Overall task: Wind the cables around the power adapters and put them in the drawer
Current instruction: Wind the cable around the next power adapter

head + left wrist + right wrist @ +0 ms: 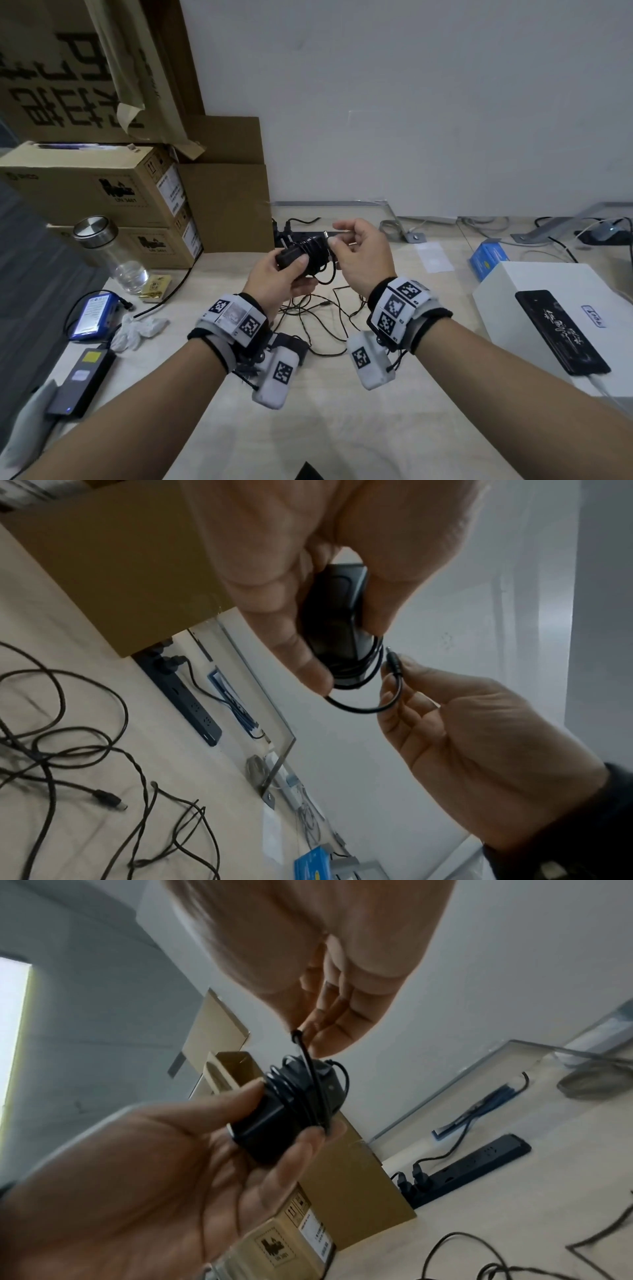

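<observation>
My left hand (289,274) grips a black power adapter (298,255) above the table, thumb on top. Its thin black cable (294,1085) is wound in several turns around the body. My right hand (346,243) pinches the cable's plug end (394,664) just to the right of the adapter, with a short loop (363,707) hanging between plug and adapter. The wrist views show the same adapter (339,631) (284,1118) held in my left hand (301,631) (171,1164), my right hand (404,674) (308,1039) beside it. No drawer is in view.
Loose black cables (322,318) lie tangled on the table below my hands. A black power strip (479,1161) lies behind them. Cardboard boxes (102,192), a glass jar (113,253), a blue battery pack (94,315) and a black power brick (82,380) sit left; a white box (507,308) with a phone (558,332) right.
</observation>
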